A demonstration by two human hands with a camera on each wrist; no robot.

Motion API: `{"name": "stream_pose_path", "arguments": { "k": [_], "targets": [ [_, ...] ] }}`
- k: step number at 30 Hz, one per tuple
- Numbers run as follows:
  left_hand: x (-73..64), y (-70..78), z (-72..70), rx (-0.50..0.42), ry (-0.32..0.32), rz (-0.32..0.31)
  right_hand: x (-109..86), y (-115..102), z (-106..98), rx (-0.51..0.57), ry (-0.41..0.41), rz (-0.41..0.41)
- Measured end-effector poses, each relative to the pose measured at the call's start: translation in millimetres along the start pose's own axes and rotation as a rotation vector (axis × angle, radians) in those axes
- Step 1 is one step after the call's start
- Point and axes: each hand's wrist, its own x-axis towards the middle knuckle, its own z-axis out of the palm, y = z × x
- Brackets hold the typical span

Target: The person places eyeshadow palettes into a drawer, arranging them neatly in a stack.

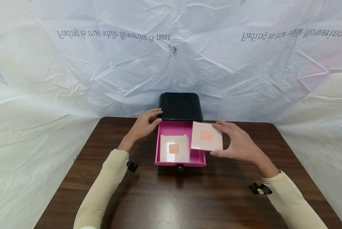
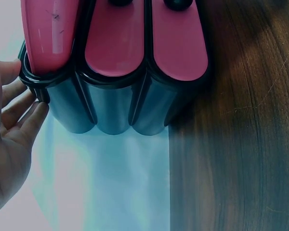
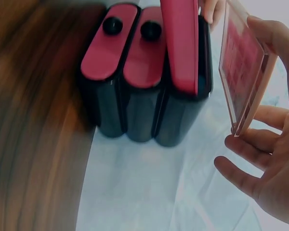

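A black cabinet (image 1: pixel 181 106) with pink drawers stands at the table's back, its top drawer (image 1: pixel 180 164) pulled out. Inside that drawer, on the left, lies a pale square makeup palette (image 1: pixel 174 157) with an orange label. A second makeup palette (image 1: pixel 201 144) is tilted over the drawer's right side; my right hand (image 1: pixel 241 143) pinches its right edge between thumb and fingers. The right wrist view shows this palette's pinkish face (image 3: pixel 241 57). My left hand (image 1: pixel 144 125) rests against the cabinet's left side, fingers extended; the left wrist view has its fingertips (image 2: pixel 38 108) at the housing's edge.
Two lower drawers (image 2: pixel 116 43) with round black knobs are closed. Another black knob (image 1: pixel 180 168) sits on the open drawer's front. The dark wooden table (image 1: pixel 171 203) meets a wrinkled, printed white sheet (image 1: pixel 125 73) behind and at both sides.
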Motion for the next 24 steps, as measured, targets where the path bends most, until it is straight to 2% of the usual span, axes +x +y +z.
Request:
{"name": "stream_pose_path", "arguments": {
  "k": [4,14,24],
  "targets": [
    [0.1,-0.2,0.1,0.0,-0.004,0.002,6.3,-12.2,9.3,0.014,-0.013,-0.001],
    [0.4,0.8,0.3,0.005,0.001,0.004,23.9,-41.9,25.6,0.032,-0.013,-0.064],
    [-0.1,0.1,0.3,-0.001,0.004,0.01,37.5,-60.9,43.1,0.03,-0.011,-0.12]
  ]
}}
